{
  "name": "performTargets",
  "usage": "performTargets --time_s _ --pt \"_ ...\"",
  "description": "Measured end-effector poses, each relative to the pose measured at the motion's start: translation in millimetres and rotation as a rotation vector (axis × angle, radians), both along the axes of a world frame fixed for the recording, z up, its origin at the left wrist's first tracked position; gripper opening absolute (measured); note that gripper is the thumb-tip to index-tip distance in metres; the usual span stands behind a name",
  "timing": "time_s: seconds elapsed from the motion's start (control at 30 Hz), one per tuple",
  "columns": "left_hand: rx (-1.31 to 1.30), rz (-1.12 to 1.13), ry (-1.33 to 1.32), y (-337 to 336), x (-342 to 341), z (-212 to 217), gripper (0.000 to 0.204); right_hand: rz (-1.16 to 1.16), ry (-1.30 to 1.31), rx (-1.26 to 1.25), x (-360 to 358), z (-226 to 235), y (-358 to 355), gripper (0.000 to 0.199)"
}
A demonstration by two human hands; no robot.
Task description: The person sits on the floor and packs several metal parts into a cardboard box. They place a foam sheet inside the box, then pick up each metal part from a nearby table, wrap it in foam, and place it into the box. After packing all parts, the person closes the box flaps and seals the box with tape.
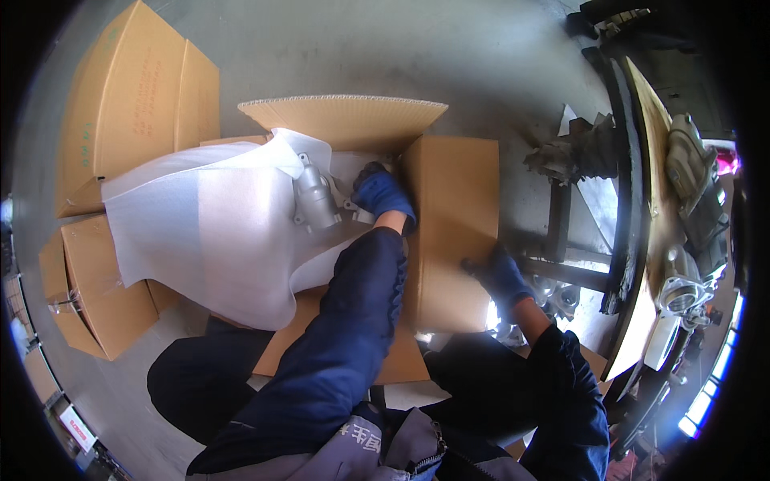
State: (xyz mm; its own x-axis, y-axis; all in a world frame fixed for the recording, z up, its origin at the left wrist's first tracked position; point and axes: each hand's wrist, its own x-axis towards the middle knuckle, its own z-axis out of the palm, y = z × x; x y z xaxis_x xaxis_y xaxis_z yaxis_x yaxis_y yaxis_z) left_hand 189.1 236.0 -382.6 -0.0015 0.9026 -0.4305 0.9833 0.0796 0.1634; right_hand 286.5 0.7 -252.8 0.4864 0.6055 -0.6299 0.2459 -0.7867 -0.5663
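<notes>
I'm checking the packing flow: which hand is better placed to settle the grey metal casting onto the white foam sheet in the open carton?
The left hand: it is beside the metal casting on the foam sheet. The right hand rests apart, at the carton's outer flap edge.

Open box: brown corrugated cardboard carton (449, 232), centre, flaps spread.
Stack: closed brown cardboard cartons (136, 96), left.
Label: small white-red tag (78, 430), perhaps, lower left.

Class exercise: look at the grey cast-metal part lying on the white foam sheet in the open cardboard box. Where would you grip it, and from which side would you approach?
Grip the grey cast-metal part around its rounded cylindrical body, probably from above: it lies on the white foam sheet with that side exposed. The left hand in a blue glove already touches its flanged right end, so the open left side suits a second hand.
</notes>
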Motion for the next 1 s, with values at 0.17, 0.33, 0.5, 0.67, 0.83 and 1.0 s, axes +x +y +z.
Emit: performTargets --time_s 0.17,0.33,0.5,0.67,0.83,1.0 --pt "0.126 -0.002 -0.038 -18 4 6 0.022 0.101 -0.062 -0.056 4 -7 -13 0.071" --pt "-0.009 -0.253 -0.229 30 -88 -9 0.051 0.663 -1.315 0.104 -49 57 63 0.062" --pt "0.112 -0.843 0.094 24 -153 47 0.095 0.941 -0.846 0.145 -112 29 115 0.069" --pt "0.388 -0.854 0.084 13 -187 -5 0.097 0.742 -0.729 -0.061 -137 -52 155 0.064" --pt "0.338 -0.959 0.056 25 -191 -12 0.069 0.896 -0.849 -0.019 -122 -124 158 0.061" --pt "0.454 -1.043 0.091 25 -192 -12 0.062 0.927 -1.123 0.149 -143 -179 133 0.053"
